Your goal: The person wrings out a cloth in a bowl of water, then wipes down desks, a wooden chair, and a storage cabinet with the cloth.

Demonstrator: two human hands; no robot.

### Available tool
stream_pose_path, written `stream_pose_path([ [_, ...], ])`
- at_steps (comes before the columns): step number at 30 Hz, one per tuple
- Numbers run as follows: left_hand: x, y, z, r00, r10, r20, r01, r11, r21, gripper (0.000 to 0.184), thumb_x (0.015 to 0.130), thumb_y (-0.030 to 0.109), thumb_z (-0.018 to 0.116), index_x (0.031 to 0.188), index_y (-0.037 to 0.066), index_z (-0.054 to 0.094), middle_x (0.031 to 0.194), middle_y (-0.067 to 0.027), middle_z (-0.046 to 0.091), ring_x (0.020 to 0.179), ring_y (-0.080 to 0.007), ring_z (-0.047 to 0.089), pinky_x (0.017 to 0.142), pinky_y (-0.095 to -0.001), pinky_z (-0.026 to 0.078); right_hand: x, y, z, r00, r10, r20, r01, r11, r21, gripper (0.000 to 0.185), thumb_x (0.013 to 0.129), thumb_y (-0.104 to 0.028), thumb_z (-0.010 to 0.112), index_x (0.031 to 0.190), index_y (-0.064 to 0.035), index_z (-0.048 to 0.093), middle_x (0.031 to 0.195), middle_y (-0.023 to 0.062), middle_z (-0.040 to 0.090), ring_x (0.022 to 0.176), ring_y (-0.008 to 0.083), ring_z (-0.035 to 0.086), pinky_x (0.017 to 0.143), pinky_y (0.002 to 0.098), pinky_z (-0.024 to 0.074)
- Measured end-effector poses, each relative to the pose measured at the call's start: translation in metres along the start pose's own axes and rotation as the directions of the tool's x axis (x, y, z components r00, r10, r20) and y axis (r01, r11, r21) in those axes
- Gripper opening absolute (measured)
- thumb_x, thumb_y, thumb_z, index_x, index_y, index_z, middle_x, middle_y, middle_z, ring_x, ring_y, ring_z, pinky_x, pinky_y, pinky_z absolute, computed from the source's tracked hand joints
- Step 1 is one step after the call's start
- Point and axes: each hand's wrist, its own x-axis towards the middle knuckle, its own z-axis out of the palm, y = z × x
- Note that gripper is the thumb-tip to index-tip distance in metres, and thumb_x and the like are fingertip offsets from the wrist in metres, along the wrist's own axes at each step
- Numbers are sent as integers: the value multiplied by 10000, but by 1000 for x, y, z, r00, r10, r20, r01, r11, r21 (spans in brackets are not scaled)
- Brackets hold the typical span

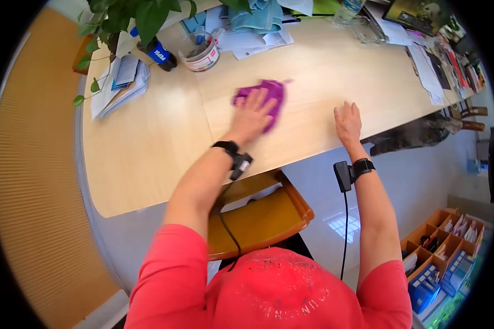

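A purple cloth lies on the light wooden table, a little left of centre. My left hand presses flat on the cloth with its fingers spread, slightly blurred. Cloth shows beyond the fingertips and along the hand's right side. My right hand rests on the tabletop near its front edge, holding nothing, its fingers extended. Each wrist wears a black strap with a small device and a cable.
Along the back stand a plant, a Pepsi bottle, a clear tub, papers and a folded blue cloth. More papers lie at the left. A chair stands below the front edge.
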Motion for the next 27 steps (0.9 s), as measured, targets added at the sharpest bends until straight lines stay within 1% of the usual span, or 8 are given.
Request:
stream_pose_path([
  [5, -105, -124, 9, 876, -403, -265, 423, 906, 20, 514, 898, 352, 461, 1368, 166, 367, 1459, -167, 230, 1337, -370, 214, 1026, -578, 216, -12, -32, 11, 995, 101, 9, -99, 982, -163, 696, 857, -471, 476, 1356, -7, 334, 1437, 217, 224, 1341, 376, 170, 1047, 560, 163],
  [7, -131, -140, -6, 644, -755, -122, 764, 628, 145, 529, 931, 410, 390, 1407, 196, 303, 1485, -175, 160, 1355, -372, 174, 1016, -595, 221, -12, -32, 10, 995, 100, 2, -98, 979, -180, 696, 857, -464, 474, 1357, -2, 332, 1435, 221, 227, 1340, 382, 171, 1046, 564, 162],
  [10, -80, -117, -13, 341, -939, -40, 937, 336, 97, 564, 930, 460, 349, 1410, 169, 292, 1481, -225, 123, 1362, -412, 111, 1033, -589, 194, -12, -36, 10, 996, 90, -1, -88, 973, -212, 688, 854, -455, 476, 1354, -2, 340, 1431, 228, 234, 1336, 392, 177, 1041, 572, 161],
  [11, -72, -129, 17, 587, -799, -128, 807, 567, 165, 570, 918, 434, 366, 1394, 125, 314, 1467, -248, 148, 1356, -427, 102, 1060, -574, 136, -12, -36, 12, 996, 87, -6, -87, 972, -220, 684, 853, -453, 478, 1351, -4, 346, 1428, 230, 239, 1334, 395, 181, 1039, 575, 163],
  [13, -9, -81, 34, 850, -491, -192, 526, 818, 232, 531, 876, 334, 448, 1336, 77, 383, 1440, -242, 225, 1340, -427, 143, 1054, -589, 133, -11, -35, 13, 997, 67, -30, -73, 965, -253, 673, 851, -456, 485, 1342, -11, 367, 1420, 228, 261, 1331, 387, 199, 1039, 570, 171],
  [16, 58, 33, 33, 948, -298, -114, 279, 947, -157, 563, 850, 370, 491, 1333, 96, 398, 1451, -205, 222, 1353, -397, 145, 1000, -672, 122, -12, -36, 11, 997, 69, -27, -74, 968, -239, 670, 851, -459, 489, 1342, -19, 370, 1421, 215, 271, 1334, 372, 207, 1044, 558, 180],
  [20, 49, 56, 26, 987, 131, -92, -148, 967, -208, 607, 819, 449, 524, 1340, 156, 422, 1476, -141, 217, 1362, -344, 174, 1048, -579, 161, -12, -31, 16, 998, 52, -30, -59, 948, -314, 665, 860, -476, 483, 1356, -52, 357, 1423, 191, 285, 1333, 348, 220, 1039, 544, 201],
  [27, -83, -128, -5, 887, -425, -182, 411, 905, -109, 569, 841, 414, 536, 1332, 151, 419, 1447, -165, 238, 1349, -352, 186, 1064, -534, 170, -13, -32, 15, 999, 39, -15, -42, 934, -355, 650, 889, -482, 431, 1364, -49, 336, 1427, 191, 276, 1329, 350, 221, 1038, 533, 206],
])
